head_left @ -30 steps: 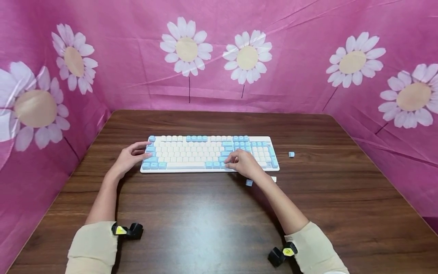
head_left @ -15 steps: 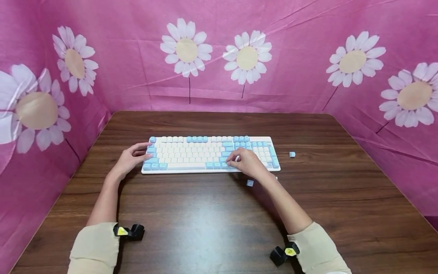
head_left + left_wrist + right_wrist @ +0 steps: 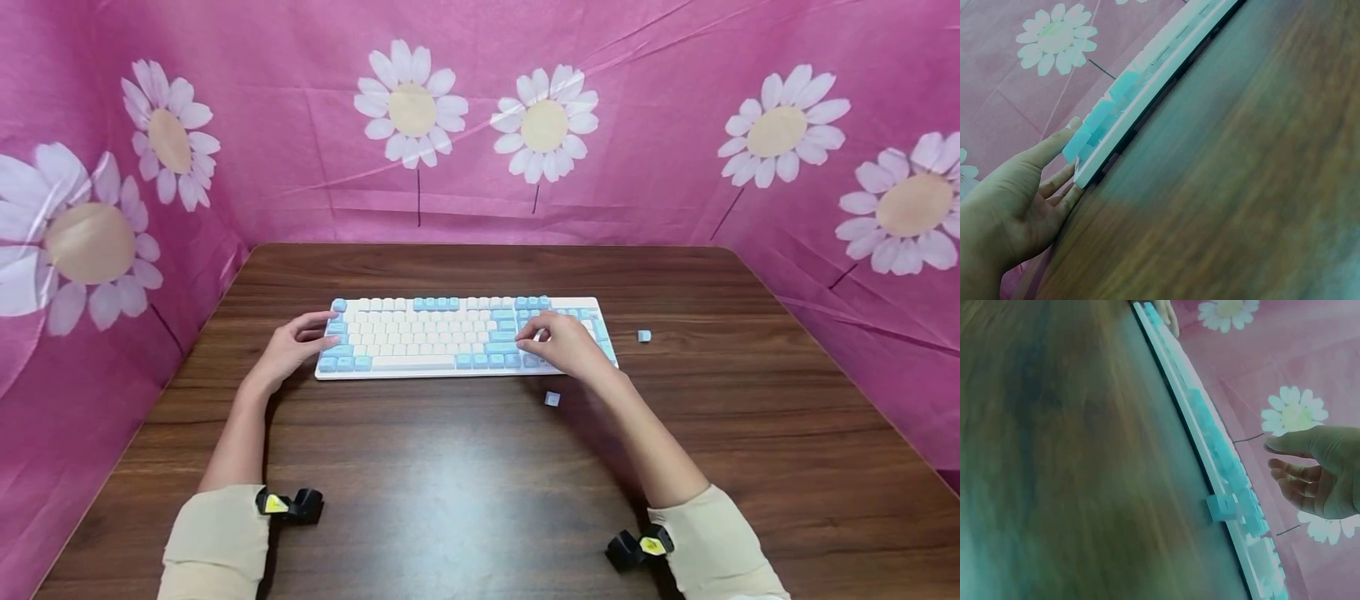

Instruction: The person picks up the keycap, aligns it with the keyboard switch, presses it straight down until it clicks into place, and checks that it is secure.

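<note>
The white and blue keyboard [image 3: 420, 343] lies across the table. My left hand [image 3: 288, 354] holds its left end. In the left wrist view, the thumb [image 3: 1074, 123] is at the blue keys and other fingers are at the case edge. Over the keyboard's right part is my right hand [image 3: 566, 343], thumb and fingers loosely bent. A gap shows between thumb and fingers in the right wrist view, with nothing visible between them. One loose keycap [image 3: 552, 399] sits in front of the keyboard, another, light blue keycap [image 3: 644, 336] to its right. The hand hides part of the number pad.
A dark wood-grain table [image 3: 442, 467] carries everything. Behind it and at both sides hangs a pink cloth [image 3: 300, 125] with white daisies. Black wrist devices [image 3: 292, 506] are strapped at both sleeves.
My right hand has risen from the keyboard's bottom row and shifted a little right. The forearm now covers the white keycap seen earlier. My left hand keeps its place on the keyboard.
</note>
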The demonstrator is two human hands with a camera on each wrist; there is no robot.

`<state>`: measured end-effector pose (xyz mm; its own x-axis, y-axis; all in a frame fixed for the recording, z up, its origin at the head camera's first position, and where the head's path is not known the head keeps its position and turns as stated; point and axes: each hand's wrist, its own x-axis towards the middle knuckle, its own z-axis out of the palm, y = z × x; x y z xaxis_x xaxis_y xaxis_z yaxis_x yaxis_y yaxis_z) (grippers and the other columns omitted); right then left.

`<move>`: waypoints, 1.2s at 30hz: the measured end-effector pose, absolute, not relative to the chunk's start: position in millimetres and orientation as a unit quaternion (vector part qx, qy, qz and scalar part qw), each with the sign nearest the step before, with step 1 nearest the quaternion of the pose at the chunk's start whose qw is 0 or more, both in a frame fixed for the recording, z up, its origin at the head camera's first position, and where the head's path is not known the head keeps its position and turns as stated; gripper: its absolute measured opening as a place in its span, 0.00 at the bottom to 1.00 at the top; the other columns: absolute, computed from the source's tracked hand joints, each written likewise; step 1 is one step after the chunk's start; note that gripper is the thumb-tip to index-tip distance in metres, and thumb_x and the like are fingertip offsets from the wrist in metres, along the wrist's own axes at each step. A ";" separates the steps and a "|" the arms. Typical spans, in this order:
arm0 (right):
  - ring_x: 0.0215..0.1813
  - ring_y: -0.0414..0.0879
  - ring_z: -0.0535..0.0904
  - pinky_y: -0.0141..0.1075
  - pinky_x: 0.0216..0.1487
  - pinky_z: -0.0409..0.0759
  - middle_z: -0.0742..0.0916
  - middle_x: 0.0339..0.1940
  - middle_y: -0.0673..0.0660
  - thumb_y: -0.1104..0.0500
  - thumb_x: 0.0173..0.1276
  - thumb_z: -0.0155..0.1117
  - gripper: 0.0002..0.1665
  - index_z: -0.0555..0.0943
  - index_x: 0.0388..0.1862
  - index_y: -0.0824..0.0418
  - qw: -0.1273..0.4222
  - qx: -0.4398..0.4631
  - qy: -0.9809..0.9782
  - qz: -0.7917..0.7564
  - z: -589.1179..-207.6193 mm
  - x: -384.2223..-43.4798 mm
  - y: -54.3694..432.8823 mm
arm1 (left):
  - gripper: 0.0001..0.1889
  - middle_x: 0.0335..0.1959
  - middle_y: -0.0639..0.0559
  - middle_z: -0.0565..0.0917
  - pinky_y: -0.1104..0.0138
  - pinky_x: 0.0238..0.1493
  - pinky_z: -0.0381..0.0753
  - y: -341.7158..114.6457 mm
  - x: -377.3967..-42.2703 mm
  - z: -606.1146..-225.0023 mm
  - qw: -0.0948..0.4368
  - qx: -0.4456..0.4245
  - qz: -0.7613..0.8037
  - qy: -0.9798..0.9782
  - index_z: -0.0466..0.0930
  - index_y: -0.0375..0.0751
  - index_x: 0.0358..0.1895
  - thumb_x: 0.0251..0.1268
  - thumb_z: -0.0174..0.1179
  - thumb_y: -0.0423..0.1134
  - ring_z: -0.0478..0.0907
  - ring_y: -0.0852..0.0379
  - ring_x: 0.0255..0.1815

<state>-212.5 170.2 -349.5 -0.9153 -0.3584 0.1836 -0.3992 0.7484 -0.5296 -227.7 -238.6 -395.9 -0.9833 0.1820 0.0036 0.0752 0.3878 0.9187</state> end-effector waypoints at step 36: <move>0.28 0.39 0.72 0.34 0.31 0.70 0.79 0.26 0.42 0.61 0.56 0.69 0.03 0.85 0.31 0.56 -0.008 0.253 -0.927 0.276 -370.0 -176.4 220.3 | 0.28 0.63 0.37 0.65 0.56 0.53 0.65 -244.1 -235.6 -409.0 0.036 0.077 0.548 0.832 0.66 0.36 0.64 0.61 0.61 0.41 0.63 0.41 0.60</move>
